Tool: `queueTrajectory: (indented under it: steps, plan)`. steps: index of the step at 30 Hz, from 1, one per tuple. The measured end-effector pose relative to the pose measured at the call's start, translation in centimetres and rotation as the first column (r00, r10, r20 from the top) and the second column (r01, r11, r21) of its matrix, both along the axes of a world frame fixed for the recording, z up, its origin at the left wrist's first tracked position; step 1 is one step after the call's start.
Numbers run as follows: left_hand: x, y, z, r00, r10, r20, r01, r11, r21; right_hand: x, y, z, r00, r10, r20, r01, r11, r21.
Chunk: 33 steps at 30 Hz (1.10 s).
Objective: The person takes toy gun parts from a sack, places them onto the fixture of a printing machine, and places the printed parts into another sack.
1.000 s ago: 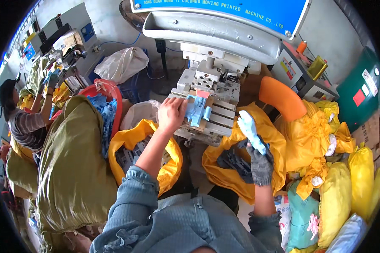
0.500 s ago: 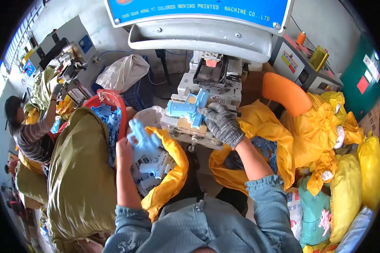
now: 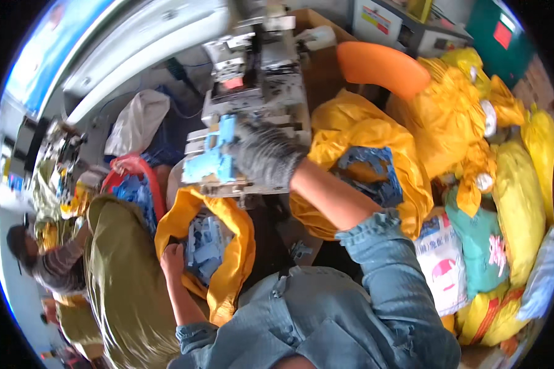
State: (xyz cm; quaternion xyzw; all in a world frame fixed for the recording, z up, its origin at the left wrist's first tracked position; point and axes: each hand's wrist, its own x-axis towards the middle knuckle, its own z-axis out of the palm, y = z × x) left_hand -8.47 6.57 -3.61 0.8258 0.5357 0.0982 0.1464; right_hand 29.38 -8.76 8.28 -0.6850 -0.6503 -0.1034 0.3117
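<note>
My right hand (image 3: pixel 268 155), in a grey knitted glove, is at a light-blue toy pistol (image 3: pixel 210 166) on the fixture of a printing machine (image 3: pixel 258 101). Its fingertips meet the pistol's right side and look closed on it, though motion blurs them. Bare, my left hand (image 3: pixel 172 261) is curled at the left rim of a yellow bag (image 3: pixel 239 246), fingers closed on the bag's edge. Pale blue toy pistols (image 3: pixel 204 243) lie inside that bag.
Right of the machine, another yellow bag (image 3: pixel 345 123) holds blue pieces (image 3: pixel 372 172). An orange chair back (image 3: pixel 381 69) and stuffed sacks (image 3: pixel 511 203) stand beyond. On the left are a large olive sack (image 3: pixel 120 277), a red basket (image 3: pixel 157 184) and a person (image 3: pixel 58 264) at work.
My view has swung right. My left hand has dropped to the yellow bag's rim, and the blue toy it held is no longer in it. My right hand stays at the machine's toy pistol.
</note>
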Motion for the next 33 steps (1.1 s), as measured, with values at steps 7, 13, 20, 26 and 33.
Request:
queueTrajectory:
  steps: [7, 13, 20, 26, 33]
  plan:
    - [0.1, -1.3, 1.8, 0.994, -0.072, -0.085, 0.079, 0.994, 0.075, -3.7, -10.9, -3.9, 0.964, -0.043, -0.261, 0.147, 0.906, 0.397]
    - [0.4, -0.3, 0.1, 0.972, -0.125, -0.199, 0.135, 0.990, 0.034, 7.1, -20.5, -24.6, 0.681, -0.629, -0.375, 0.510, 0.775, -0.373]
    - [5.8, -4.4, 2.8, 0.971, -0.134, -0.200, 0.158, 0.981, 0.114, 17.5, -23.4, -45.9, 0.370, -0.926, 0.071, 0.569, 0.166, -0.806]
    - [6.9, -4.8, 4.2, 0.992, -0.087, -0.087, 0.095, 0.990, 0.100, 19.6, -23.8, -45.2, 0.386, -0.905, -0.179, 0.520, 0.374, -0.768]
    - [10.6, -6.7, 3.4, 0.987, -0.162, -0.011, 0.162, 0.982, 0.100, 13.3, -26.2, -29.8, 0.305, -0.576, -0.758, 0.331, 0.811, -0.483]
